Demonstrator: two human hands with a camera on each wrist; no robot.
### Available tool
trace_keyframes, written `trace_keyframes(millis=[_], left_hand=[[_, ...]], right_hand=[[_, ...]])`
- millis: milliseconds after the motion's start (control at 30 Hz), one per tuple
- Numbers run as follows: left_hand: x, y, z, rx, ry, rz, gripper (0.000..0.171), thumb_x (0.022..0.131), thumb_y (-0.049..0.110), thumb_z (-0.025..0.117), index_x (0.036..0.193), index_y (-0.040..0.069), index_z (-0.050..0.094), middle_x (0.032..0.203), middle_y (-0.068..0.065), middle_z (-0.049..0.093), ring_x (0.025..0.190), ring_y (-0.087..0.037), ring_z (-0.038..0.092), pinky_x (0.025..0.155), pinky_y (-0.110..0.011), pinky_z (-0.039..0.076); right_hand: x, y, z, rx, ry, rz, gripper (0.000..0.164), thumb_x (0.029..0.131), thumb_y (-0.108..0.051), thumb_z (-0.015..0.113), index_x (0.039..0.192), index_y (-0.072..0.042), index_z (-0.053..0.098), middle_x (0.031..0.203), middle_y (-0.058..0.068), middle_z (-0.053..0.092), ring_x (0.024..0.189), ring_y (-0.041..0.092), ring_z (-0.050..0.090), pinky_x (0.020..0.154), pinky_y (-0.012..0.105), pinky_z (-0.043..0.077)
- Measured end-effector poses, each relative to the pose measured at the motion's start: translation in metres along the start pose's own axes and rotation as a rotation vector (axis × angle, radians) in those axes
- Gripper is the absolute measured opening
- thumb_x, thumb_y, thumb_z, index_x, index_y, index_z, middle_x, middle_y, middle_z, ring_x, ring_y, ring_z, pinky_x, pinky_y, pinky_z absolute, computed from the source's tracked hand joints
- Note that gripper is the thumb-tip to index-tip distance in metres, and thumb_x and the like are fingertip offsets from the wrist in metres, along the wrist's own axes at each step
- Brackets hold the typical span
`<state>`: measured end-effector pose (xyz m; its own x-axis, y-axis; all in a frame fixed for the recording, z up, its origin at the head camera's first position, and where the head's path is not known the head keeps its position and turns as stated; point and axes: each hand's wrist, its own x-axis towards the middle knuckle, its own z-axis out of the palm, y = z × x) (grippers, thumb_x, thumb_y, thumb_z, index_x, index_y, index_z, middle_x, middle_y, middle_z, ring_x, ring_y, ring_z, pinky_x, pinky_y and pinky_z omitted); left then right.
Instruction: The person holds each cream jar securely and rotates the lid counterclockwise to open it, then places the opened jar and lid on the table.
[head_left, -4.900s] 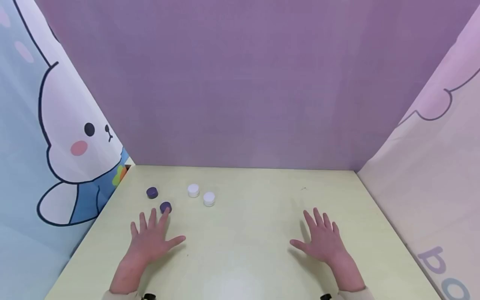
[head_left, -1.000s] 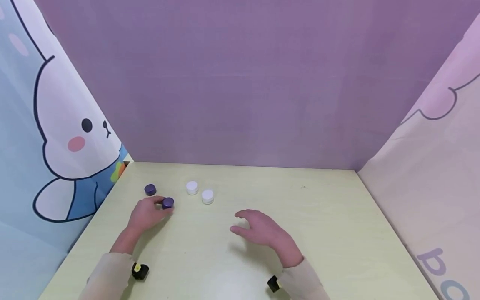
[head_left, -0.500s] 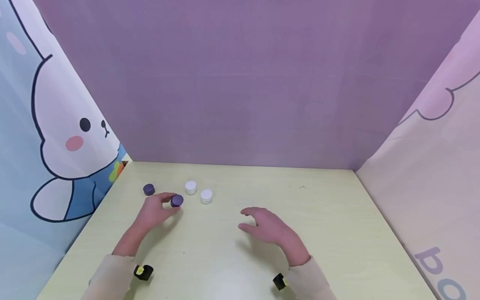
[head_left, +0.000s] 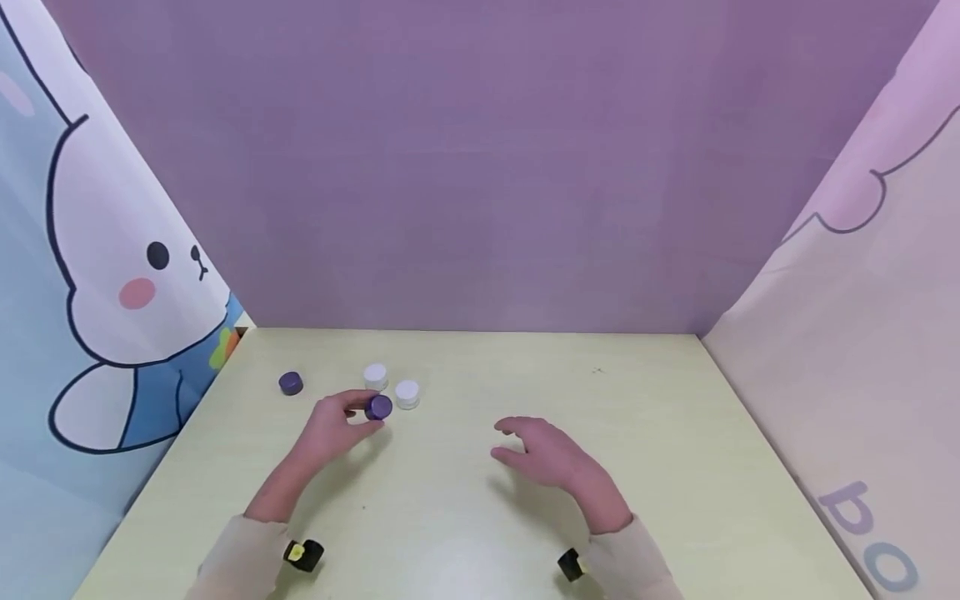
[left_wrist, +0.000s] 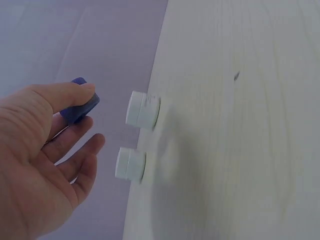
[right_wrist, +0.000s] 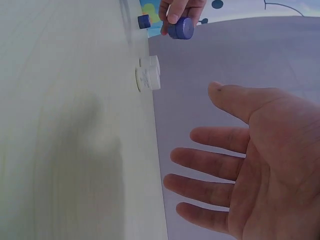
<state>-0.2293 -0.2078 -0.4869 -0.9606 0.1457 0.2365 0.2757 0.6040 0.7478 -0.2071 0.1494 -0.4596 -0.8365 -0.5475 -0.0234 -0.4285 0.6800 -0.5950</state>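
Observation:
My left hand [head_left: 332, 432] pinches a small dark purple jar [head_left: 378, 407] between thumb and fingers, raised off the table in both wrist views. Just beyond it stand two white lidded jars [head_left: 407, 394], one of them partly behind my left fingers in the head view. Farther left, a second purple jar [head_left: 291, 383] sits on the table. To the right, my right hand [head_left: 551, 454] hovers over the table, holding nothing. In the right wrist view its fingers [right_wrist: 207, 162] are spread and nearly straight, with the thumb apart.
The pale wooden table [head_left: 480, 517] ends at a purple backdrop [head_left: 480, 167]. A rabbit-print curtain [head_left: 135, 250] borders the left side and a pale printed curtain [head_left: 862, 333] the right. Each wrist wears a small black device [head_left: 303, 555].
Earlier both hands lay spread apart, the left by the near purple jar. My left hand has since gripped that jar and carried it right toward the white jars. My right hand moved inward, then slightly right.

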Motion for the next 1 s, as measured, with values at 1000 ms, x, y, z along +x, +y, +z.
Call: trace_keyframes(millis=[1000], left_hand=[[0.009, 0.040, 0.050, -0.160, -0.010, 0.081, 0.043, 0.073, 0.013, 0.086, 0.113, 0.010, 0.071, 0.105, 0.000, 0.070, 0.093, -0.018, 0.064, 0.083, -0.050, 0.050]], right_hand=[[-0.012, 0.008, -0.020, 0.057, 0.100, 0.071, 0.047, 0.096, -0.034, 0.061, 0.133, -0.006, 0.056, 0.133, 0.004, 0.058, 0.118, 0.032, 0.054, 0.097, 0.046, 0.043]])
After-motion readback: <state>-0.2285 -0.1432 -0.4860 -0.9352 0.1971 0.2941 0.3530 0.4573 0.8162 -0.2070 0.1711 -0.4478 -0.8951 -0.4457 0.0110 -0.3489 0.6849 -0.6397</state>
